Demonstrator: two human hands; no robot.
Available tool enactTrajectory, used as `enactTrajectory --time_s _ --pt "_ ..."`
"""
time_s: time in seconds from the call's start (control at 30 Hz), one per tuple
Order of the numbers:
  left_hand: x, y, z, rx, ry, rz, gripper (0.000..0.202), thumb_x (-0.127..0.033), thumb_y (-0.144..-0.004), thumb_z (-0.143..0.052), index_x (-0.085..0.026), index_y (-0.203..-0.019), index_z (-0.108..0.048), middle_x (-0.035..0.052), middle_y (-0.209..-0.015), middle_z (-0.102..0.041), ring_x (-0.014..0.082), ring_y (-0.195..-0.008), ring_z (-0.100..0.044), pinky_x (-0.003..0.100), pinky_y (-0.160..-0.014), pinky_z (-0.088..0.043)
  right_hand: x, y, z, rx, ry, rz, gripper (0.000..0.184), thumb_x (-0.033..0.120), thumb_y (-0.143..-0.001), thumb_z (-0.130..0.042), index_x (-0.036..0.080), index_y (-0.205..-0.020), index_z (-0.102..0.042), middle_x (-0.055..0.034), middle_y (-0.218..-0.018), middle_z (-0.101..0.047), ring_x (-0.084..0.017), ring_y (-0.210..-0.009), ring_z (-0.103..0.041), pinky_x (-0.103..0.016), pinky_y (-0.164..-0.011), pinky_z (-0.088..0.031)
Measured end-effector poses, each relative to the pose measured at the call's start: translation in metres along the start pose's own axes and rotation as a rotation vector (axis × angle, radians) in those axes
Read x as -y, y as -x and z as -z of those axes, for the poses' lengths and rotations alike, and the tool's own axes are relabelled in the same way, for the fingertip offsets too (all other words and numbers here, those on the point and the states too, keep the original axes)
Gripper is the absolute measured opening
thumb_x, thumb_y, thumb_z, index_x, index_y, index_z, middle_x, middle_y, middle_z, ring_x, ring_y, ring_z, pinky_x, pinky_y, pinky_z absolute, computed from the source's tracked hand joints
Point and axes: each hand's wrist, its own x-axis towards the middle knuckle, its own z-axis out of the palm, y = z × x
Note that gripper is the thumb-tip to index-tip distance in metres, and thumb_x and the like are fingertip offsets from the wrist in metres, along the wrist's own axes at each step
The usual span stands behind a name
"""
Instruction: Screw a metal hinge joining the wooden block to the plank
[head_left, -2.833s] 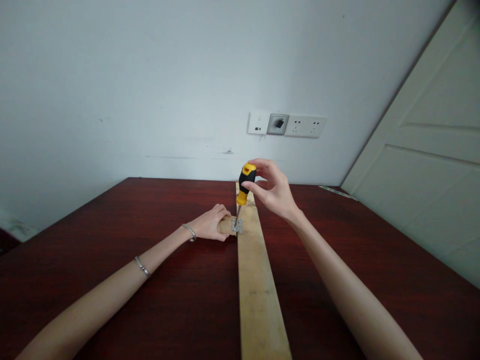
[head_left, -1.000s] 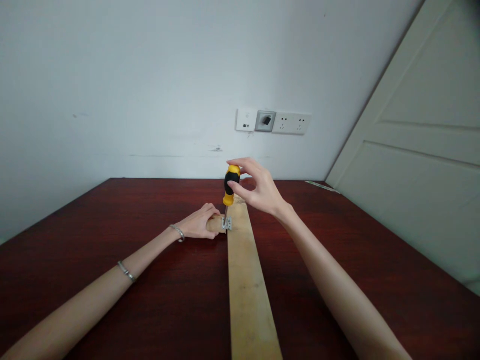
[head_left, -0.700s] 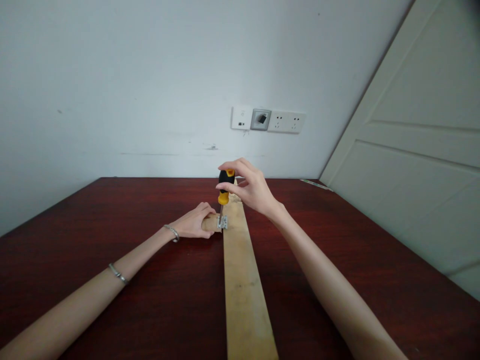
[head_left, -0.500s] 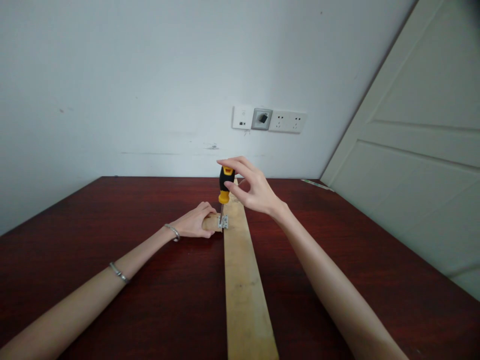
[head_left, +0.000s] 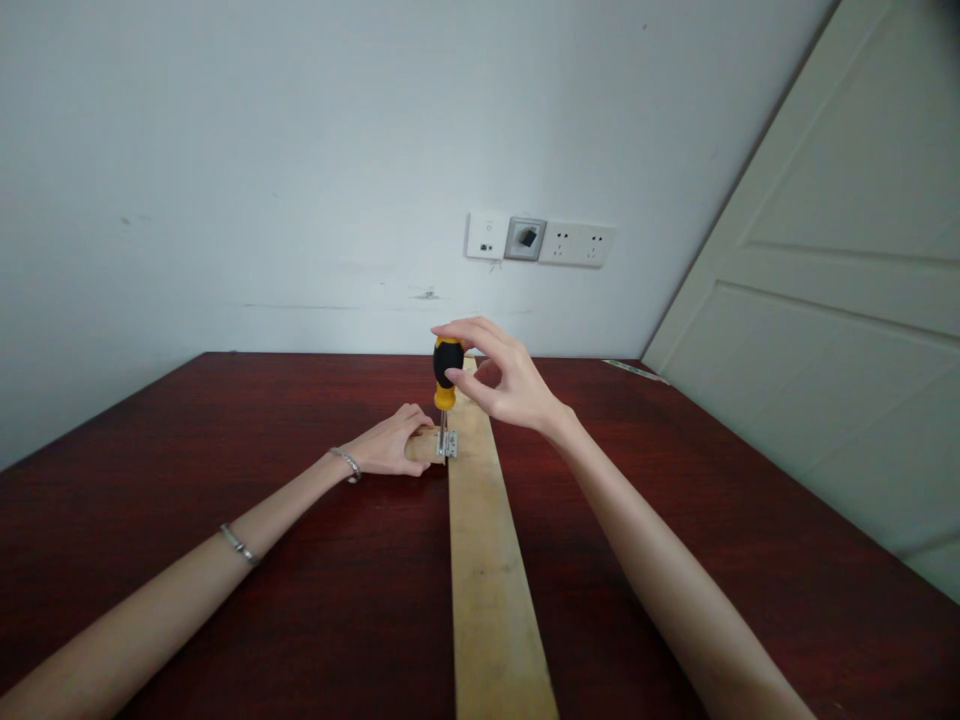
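My right hand grips the handle of a yellow-and-black screwdriver between thumb and fingers. The screwdriver stands almost upright, its tip down at a small metal hinge. That hinge spans a short wooden block and the left edge of a long wooden board. Around the block's left end, my left hand is closed, thumb on the near side and fingers on the far side. Whether a screw sits under the tip is too small to tell.
The long board runs across the dark red tabletop from the near edge towards the wall. Wall sockets are above the table's back edge. A pale panelled door stands at the right, and a thin strip lies at the back right.
The screwdriver handle has turned in my right hand and tipped slightly, its top shifting a little left and down. My left hand and the wood have stayed in place.
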Motion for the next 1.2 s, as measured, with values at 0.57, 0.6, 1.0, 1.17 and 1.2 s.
enactTrajectory --time_s 0.57,0.6,1.0,1.17,1.2 --pt "0.0017 0.0 -0.0003 0.005 -0.006 0.011 0.053 -0.035 -0.06 -0.07 -0.017 -0.108 -0.055 0.009 -0.106 -0.05 0.0258 -0.097 -0.05 0.043 -0.087 -0.043 -0.0081 0.0003 -0.0056 -0.051 0.126 0.027 0.04 0.042 -0.078 -0.065 0.027 -0.114 -0.054 -0.0047 -0.107 -0.055 -0.017 -0.087 -0.055 -0.029 -0.064 -0.054" --pt "0.0021 0.0 -0.0005 0.004 -0.009 0.009 0.054 -0.035 -0.06 -0.071 -0.017 -0.108 -0.054 0.009 -0.106 -0.05 0.0261 -0.097 -0.05 0.043 -0.087 -0.043 -0.0084 0.0003 -0.0053 -0.042 0.141 0.027 0.039 0.043 -0.078 -0.065 0.027 -0.112 -0.055 -0.0045 -0.106 -0.055 -0.017 -0.086 -0.056 -0.029 -0.064 -0.053" --pt "-0.0044 -0.0009 0.0036 0.013 -0.011 -0.005 0.051 -0.033 -0.06 -0.07 -0.016 -0.106 -0.055 0.0071 -0.1 -0.049 0.0257 -0.094 -0.05 0.043 -0.086 -0.044 -0.0045 0.0021 -0.0017 0.028 0.123 0.046 0.037 0.023 -0.084 -0.054 0.023 -0.121 -0.05 -0.0061 -0.109 -0.053 -0.016 -0.085 -0.054 -0.024 -0.055 -0.05" --pt "-0.0043 -0.0009 0.0034 0.004 -0.004 0.006 0.051 -0.033 -0.06 -0.071 -0.017 -0.106 -0.056 0.0071 -0.101 -0.05 0.0255 -0.093 -0.052 0.042 -0.085 -0.045 -0.0053 0.0022 -0.0035 0.011 0.127 0.005 0.038 0.027 -0.084 -0.056 0.026 -0.121 -0.051 -0.0056 -0.103 -0.049 -0.016 -0.081 -0.052 -0.025 -0.054 -0.051" --pt "-0.004 -0.0009 0.0033 0.004 -0.003 0.008 0.051 -0.033 -0.06 -0.071 -0.017 -0.106 -0.056 0.0073 -0.101 -0.05 0.0255 -0.093 -0.052 0.041 -0.085 -0.045 -0.0056 0.002 -0.0043 -0.003 0.124 -0.002 0.038 0.031 -0.083 -0.058 0.026 -0.12 -0.052 -0.0055 -0.101 -0.049 -0.016 -0.082 -0.051 -0.025 -0.053 -0.051"
